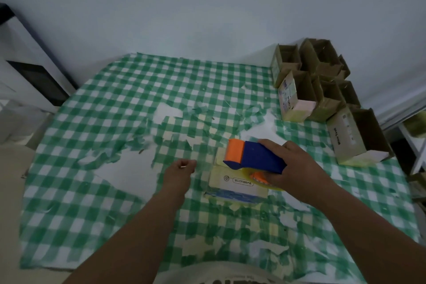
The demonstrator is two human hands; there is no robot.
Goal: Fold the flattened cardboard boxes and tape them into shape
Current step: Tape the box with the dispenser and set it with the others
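At the far left a white cabinet (30, 69) with a dark panel stands beside the table, whose green-and-white checked cloth (92, 203) is torn in many patches so that the pale top shows through. The left hand (181, 168) hovers over the middle of the cloth with its fingers loosely curled and nothing in them (the fingertips are blurred), just left of the cardboard box (235, 185) and apart from it. This box lies flat-sided on the cloth in the near middle, its pale top face carrying a small printed label. Above its right part, the right hand (290, 168) grips the tape dispenser (251, 157), a blue body with an orange front, fingers wrapped round the handle; the dispenser's underside sits on or just over the box top, which I cannot tell. At the far right a cluster of folded boxes (315, 80) stands with open tops, well apart from both hands
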